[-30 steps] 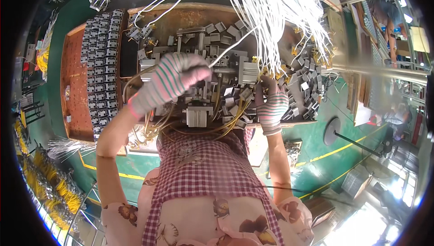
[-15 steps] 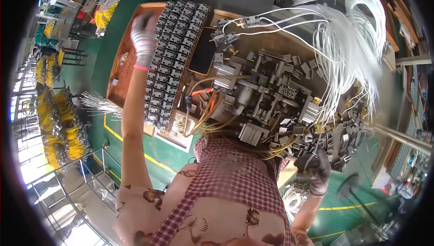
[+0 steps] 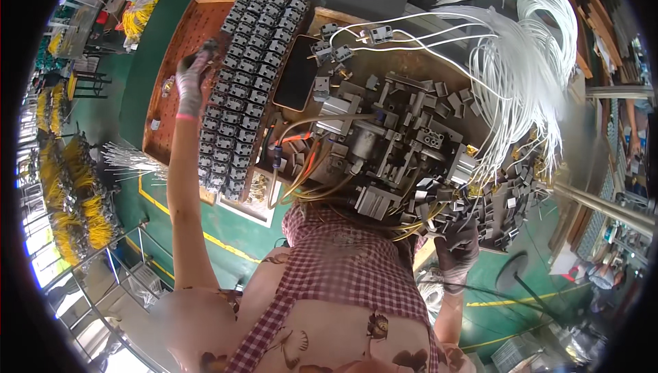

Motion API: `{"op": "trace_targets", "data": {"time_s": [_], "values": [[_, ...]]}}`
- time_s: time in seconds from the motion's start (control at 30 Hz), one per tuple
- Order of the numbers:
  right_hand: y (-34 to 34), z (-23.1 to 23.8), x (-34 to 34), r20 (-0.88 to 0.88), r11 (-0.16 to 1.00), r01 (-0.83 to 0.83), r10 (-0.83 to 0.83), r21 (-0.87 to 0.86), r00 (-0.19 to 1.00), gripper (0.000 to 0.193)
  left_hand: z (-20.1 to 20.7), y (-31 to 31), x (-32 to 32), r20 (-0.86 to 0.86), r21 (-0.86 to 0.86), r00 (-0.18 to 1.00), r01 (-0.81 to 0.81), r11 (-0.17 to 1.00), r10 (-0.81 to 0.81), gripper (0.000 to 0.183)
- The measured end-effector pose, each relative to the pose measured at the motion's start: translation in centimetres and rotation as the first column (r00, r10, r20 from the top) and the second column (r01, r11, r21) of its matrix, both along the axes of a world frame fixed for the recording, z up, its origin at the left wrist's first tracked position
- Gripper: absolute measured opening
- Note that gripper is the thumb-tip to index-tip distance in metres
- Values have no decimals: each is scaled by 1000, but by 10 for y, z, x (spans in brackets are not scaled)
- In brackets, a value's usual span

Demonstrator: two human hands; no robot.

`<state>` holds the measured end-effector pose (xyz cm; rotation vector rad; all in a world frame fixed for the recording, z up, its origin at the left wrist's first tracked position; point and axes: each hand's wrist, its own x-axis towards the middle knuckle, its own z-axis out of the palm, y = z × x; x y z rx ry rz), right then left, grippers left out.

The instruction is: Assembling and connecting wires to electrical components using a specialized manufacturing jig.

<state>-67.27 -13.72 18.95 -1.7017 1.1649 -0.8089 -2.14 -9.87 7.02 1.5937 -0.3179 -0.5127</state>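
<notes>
My left hand (image 3: 192,78), in a striped glove with dark fingertips, is over the reddish wooden tray (image 3: 171,65) at the left. Its fingers are closed; what they pinch, if anything, is too small to name. Beside it stand rows of small grey terminal-like blocks (image 3: 240,89), packed closely together. My right hand (image 3: 458,248), also gloved, is at the near edge of a heap of small metal pieces (image 3: 493,208). Those fingers are curled in, and anything between them is hidden. At the bench's middle sits a metal fixture (image 3: 391,147) with a cylinder and hoses.
A black phone (image 3: 296,71) lies right of the block rows. White wires (image 3: 528,65) hang in a thick bundle at the right, some running to a few loose blocks (image 3: 336,47). Brown hoses (image 3: 295,184) loop along the near edge. A metal rod (image 3: 603,208) juts out at the right.
My left hand has come nearer me over the tray, from the far end of the block rows. My right hand has moved slightly left, fingers now curled. The whole view has shifted a little.
</notes>
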Motion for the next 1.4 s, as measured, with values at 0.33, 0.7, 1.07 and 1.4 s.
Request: {"op": "trace_targets", "data": {"time_s": [0.33, 0.7, 1.07, 1.4], "values": [[-18, 2, 1, 558, 649, -369, -104, 665, 823, 67, 115, 12, -206, 201, -221, 837, 545, 809, -509, 54], [-26, -1, 81, 2, 930, -170, 181, -324, 984, 47, 105, -6, -374, -93, -247, 292, 919, 306, -952, 84], [-34, -6, 81, 86, 944, -230, 256, -235, 963, 48, 106, 9, -380, 170, 127, 360, 915, 383, -917, 75], [-63, -20, 101, -467, 801, -436, 227, -410, 855, 79, 79, -27, -386, -144, -10, 611, 786, 619, -778, 52]]}}
